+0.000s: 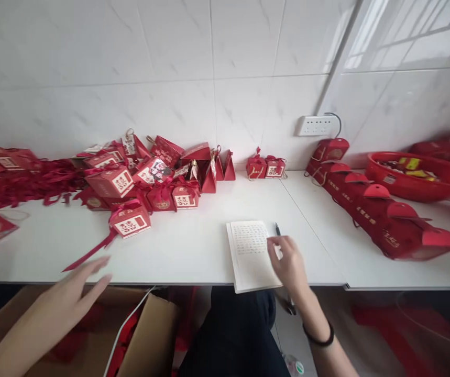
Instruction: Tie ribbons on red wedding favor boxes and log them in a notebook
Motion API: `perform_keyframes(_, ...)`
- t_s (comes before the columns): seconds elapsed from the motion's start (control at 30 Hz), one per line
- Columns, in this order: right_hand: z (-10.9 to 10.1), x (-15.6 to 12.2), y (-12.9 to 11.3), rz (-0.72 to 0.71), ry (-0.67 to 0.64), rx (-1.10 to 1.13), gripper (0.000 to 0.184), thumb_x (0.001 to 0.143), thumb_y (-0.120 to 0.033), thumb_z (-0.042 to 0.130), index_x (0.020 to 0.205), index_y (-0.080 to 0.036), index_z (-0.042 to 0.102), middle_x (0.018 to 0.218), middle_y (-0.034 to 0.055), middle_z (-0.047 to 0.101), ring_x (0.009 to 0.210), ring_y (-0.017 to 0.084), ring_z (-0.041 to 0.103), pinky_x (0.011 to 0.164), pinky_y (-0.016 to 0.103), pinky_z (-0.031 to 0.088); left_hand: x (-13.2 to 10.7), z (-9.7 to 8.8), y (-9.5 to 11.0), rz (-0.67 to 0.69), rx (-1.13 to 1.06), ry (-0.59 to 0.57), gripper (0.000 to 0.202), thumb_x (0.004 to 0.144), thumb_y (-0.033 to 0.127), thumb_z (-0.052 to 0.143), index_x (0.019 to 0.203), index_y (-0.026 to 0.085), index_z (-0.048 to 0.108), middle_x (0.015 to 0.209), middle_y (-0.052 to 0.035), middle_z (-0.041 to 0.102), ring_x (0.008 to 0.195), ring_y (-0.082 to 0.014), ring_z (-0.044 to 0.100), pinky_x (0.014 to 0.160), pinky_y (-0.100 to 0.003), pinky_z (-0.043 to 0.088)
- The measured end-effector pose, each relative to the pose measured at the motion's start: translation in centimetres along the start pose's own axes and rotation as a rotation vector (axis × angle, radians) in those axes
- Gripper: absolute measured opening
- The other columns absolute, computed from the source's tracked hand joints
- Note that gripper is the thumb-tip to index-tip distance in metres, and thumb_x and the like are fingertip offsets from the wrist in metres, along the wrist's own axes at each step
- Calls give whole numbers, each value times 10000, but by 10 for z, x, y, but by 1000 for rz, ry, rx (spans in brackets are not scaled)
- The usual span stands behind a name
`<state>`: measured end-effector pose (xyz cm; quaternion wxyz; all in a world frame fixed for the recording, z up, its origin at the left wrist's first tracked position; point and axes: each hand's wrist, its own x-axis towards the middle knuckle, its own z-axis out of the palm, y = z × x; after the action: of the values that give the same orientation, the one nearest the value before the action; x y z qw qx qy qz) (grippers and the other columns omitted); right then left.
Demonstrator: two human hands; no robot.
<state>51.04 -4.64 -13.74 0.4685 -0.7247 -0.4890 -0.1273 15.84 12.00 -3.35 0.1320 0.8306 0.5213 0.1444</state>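
My left hand [79, 293] reaches over the table's front edge with its fingers stretched out and nothing in them. Just beyond its fingertips trails the ribbon tail [91, 256] of a red gift box [130, 222] with a white label. Over the right edge of a notepad [248, 262] with handwritten lines is my right hand [289, 262]. Its thumb and fingers are curled together in a pinch; whatever they hold, if anything, is hidden. A black pen [277, 229] shows just behind this hand, partly covered by it.
Red gift boxes [160, 170] and a ribbon heap [44, 180] lie at left. Two small boxes [266, 167] stand by the wall. A row of red boxes [366, 201] and a red basin [382, 180] are at right. An open cardboard carton [150, 335] sits below.
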Motion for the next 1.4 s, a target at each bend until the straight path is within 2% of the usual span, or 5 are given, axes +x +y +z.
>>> perform_keyframes(0.23,3,26,61,409,-300,-483,265,836,-327,525,973,-105,481,763,116,578,780,269,556,615,317,414,100,98,173,758,-150,-322,258,863,325,382,979,207,580,1003,-15,633,925,-166,580,842,-297,427)
perform_keyframes(0.37,8,28,66,348,-456,-475,307,845,-164,392,1135,-82,445,647,58,554,640,215,549,551,269,348,133,185,234,860,-199,-483,263,855,349,411,883,174,606,834,-31,615,750,-155,564,690,-290,430)
perform_keyframes(0.53,-4,22,85,493,-230,-51,338,781,-186,355,1047,-152,562,570,-5,516,490,142,464,499,251,357,142,235,230,940,-260,-532,350,800,447,540,992,156,566,872,-47,579,864,-182,531,768,-301,406)
perform_keyframes(0.83,0,15,53,610,-25,791,177,838,-338,517,912,-177,518,518,-25,575,447,120,528,505,278,464,140,229,223,961,-285,-669,145,824,172,467,897,188,591,862,-20,571,871,-152,511,773,-277,377)
perform_keyframes(1.4,18,12,37,571,-132,125,280,771,-255,604,583,-182,410,482,-64,396,417,51,338,358,161,273,137,240,223,847,-375,-671,225,714,365,591,864,197,582,841,-9,513,748,-132,492,638,-261,368)
